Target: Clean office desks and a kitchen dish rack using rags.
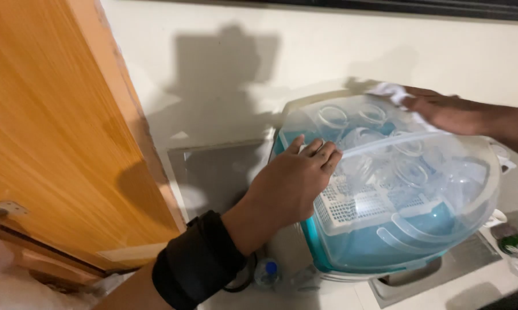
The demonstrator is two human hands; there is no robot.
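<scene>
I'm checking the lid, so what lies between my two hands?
In the head view, only the clear domed lid spans from left hand to right hand; clear cups show beneath it.

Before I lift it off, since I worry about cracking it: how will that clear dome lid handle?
The clear lid looks like thin plastic, so probably light and a bit flexible. Its smooth, curved surface may slip under the flat left hand. The right hand holds a white cloth on its far edge; lifting from both sides should steady it.

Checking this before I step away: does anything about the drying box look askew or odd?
The clear domed lid sits tilted on the teal box, not level. The left hand presses its near side; the right hand holds a white cloth against the far edge. No spill or damage shows.
</scene>
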